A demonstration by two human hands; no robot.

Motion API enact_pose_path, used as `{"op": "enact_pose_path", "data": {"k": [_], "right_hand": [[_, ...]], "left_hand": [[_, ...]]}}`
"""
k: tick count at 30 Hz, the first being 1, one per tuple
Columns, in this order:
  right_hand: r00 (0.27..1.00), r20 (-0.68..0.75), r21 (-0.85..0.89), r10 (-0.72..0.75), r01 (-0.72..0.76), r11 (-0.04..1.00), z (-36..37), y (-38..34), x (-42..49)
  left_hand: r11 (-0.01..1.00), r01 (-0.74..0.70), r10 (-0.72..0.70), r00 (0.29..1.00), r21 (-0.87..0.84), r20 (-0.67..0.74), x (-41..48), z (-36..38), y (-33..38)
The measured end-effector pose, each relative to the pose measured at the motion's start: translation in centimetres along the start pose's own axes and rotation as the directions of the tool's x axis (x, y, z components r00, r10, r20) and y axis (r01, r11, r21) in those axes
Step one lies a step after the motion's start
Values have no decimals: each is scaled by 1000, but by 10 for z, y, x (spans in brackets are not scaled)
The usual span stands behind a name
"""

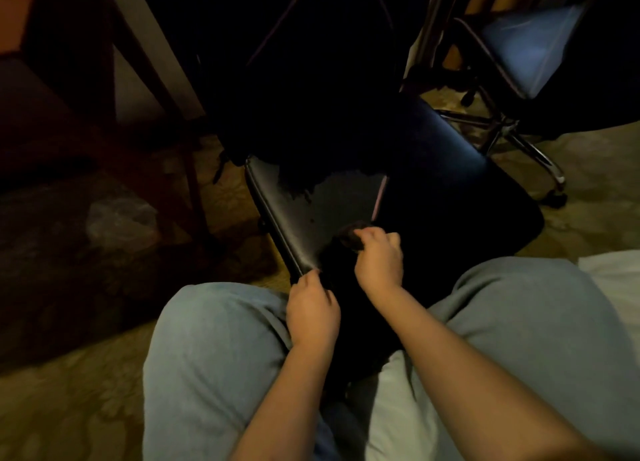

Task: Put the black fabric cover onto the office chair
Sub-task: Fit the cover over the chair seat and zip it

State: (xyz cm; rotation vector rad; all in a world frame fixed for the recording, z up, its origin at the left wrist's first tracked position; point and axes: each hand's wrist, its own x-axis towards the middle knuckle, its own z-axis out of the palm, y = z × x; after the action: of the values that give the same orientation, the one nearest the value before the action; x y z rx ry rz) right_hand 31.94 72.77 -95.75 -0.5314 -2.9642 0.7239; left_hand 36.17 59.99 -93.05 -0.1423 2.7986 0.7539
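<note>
Fingers (pixel 374 234) of our right hand (pixel 379 258) are curled tight round a bunched fold of the black fabric cover (pixel 336 263), and those of our left hand (pixel 311 308) pinch its edge right at the near left corner of the office chair (pixel 308 214) seat. The cover lies partly on the chair. Dark cloth seems to hang over the backrest and the right side of the seat, with a ragged hem across the middle, though in this dim light we cannot tell exactly where cloth ends and upholstery begins. The left part of the seat shows bare and grey, so we judge the job about half done. We hold the two grips close together because that corner is the one left to capture: the left hand anchors the hem low at the rim, and the right gathers slack above it, ready to stretch the edge over and under. The chair stands just in front of our knees (pixel 214 339), between them, which keeps the corner within easy reach from where we sit. Beyond it on the right stands a second chair (pixel 526 51) on a wheeled base. Dark wooden furniture (pixel 166 89) stands at the left, and patterned carpet (pixel 69 391) lies underneath.
</note>
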Motion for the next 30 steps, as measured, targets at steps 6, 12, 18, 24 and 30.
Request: {"op": "enact_pose_path", "data": {"k": [6, 12, 18, 24, 30], "right_hand": [[958, 153, 80, -244, 234, 969, 18, -26, -27], [949, 151, -46, -277, 286, 957, -3, -5, -1], [985, -115, -33, 131, -136, 990, -25, 42, 44], [977, -87, -42, 193, -197, 979, -16, 25, 36], [964, 154, -76, -214, 228, 971, 9, -32, -2]], "left_hand": [[999, 6, -6, 1000, -33, 4, 0, 1, -2], [1000, 20, -20, 1000, -23, -13, 1, 2, 0], [999, 2, -2, 1000, -39, -8, 1, 0, 1], [999, 3, -4, 1000, -43, -18, 1, 1, 3], [1000, 22, -22, 1000, -13, 0, 3, 1, 2]]}}
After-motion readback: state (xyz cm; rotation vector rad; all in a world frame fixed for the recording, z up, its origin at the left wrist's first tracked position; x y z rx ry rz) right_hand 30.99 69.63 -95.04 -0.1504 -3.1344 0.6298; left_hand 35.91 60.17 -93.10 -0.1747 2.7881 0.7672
